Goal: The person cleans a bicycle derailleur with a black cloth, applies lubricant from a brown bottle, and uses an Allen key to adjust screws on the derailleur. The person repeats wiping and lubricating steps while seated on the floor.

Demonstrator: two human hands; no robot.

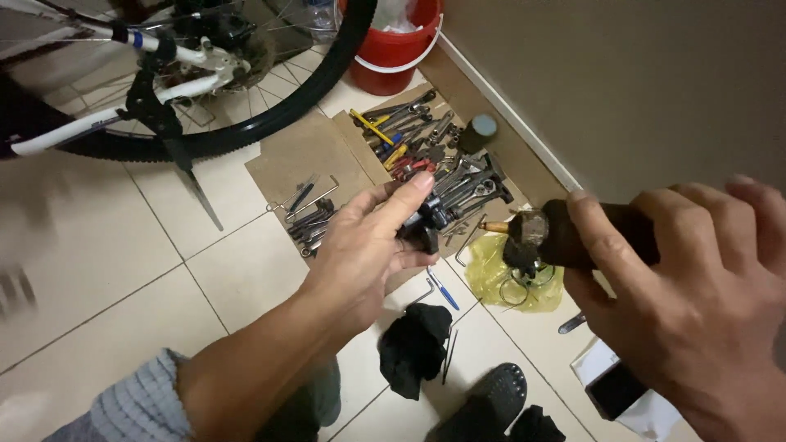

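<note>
The left hand (372, 245) is pinching a small black part (424, 225) above the tool pile (442, 155); the right hand (696, 303) is clenching a dark bottle (565, 233) beside it, nozzle not yet touching.

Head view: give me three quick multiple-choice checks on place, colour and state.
1. Where is the pile of tools?
A. On cardboard by the wall
B. In the bucket
C. On the bicycle wheel

2. What colour is the bucket?
A. Blue
B. Red
C. Green

3. What is the right hand doing?
A. Lying flat
B. Gripping a dark bottle
C. Touching the slipper

A: tools lie on brown cardboard along the wall.
B: its wall is red.
B: fingers wrap the bottle, while the left hand holds a small black part.
</note>
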